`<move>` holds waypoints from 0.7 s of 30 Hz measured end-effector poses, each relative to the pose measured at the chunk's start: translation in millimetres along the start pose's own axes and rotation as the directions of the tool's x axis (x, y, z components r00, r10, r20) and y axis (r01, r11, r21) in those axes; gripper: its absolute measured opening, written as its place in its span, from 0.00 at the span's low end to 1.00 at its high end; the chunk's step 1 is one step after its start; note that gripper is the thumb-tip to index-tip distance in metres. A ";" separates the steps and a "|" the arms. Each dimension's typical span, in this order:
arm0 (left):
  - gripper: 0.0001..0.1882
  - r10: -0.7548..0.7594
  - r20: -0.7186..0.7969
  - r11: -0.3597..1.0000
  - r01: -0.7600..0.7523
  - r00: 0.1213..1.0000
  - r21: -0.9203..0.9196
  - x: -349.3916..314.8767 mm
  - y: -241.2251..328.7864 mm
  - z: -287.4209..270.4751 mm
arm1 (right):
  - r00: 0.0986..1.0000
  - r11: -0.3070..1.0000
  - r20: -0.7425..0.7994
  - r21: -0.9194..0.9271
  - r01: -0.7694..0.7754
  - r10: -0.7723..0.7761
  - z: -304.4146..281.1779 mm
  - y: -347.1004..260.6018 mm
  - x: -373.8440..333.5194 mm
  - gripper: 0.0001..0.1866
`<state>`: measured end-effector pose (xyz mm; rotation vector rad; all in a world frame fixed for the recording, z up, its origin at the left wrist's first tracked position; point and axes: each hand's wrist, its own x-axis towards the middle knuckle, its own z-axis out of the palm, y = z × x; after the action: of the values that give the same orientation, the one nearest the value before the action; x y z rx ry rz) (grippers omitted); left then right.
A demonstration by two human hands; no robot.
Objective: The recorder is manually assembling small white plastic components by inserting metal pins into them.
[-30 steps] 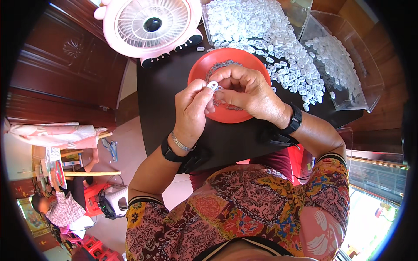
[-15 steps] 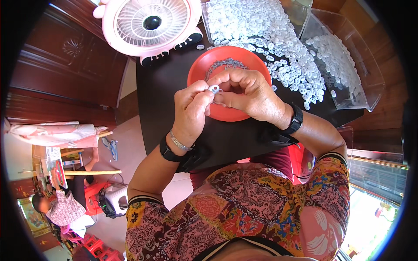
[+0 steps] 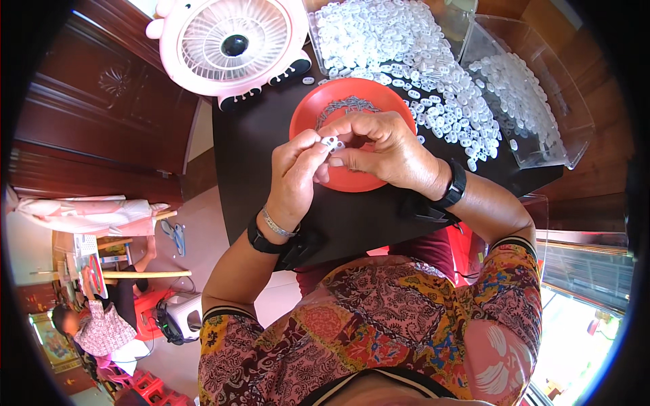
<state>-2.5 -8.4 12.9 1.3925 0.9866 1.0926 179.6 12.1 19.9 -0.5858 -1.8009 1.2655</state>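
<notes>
Over a round red bowl (image 3: 302, 115), both my hands meet at a small white oval plastic piece with holes (image 3: 331, 143). My left hand (image 3: 292, 169) pinches this piece between thumb and forefinger. From the other side, my right hand (image 3: 393, 150) curls its thumb and fingers in against the piece. What lies between the right fingertips is too small or hidden to tell. Inside the bowl, thin grey metal parts, perhaps screws (image 3: 352, 103), lie heaped toward the far side.
Many loose white pieces (image 3: 433, 81) spill from a clear bin on the black table (image 3: 250, 149). Another clear bin (image 3: 542, 128) stands at the right with more. A pink fan (image 3: 235, 45) sits far left. Beyond the table, a person (image 3: 105, 328) sits at the left.
The white piece has turned slightly between my fingers, and its holes show more. My right thumb has shifted a little. The whole view has moved slightly.
</notes>
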 end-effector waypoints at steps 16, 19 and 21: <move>0.13 0.107 -0.005 0.991 -0.106 0.994 0.082 -3.5 1.8 3.2 | 0.997 0.998 0.047 -0.047 -0.052 0.054 -4.1 -5.8 0.3 0.17; 0.13 0.117 0.012 0.990 -0.117 0.993 0.074 -1.0 7.6 3.5 | 0.997 0.996 0.022 0.043 0.073 -0.074 -1.9 -4.9 1.6 0.16; 0.13 0.113 0.026 0.993 -0.114 0.993 0.039 -3.8 11.1 1.3 | 0.999 0.996 0.032 0.094 -0.001 -0.002 -0.2 -18.4 1.5 0.15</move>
<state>-2.1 -13.5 23.6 1.5070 0.9257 1.1423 180.5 6.3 37.4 -0.5150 -1.7570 1.3583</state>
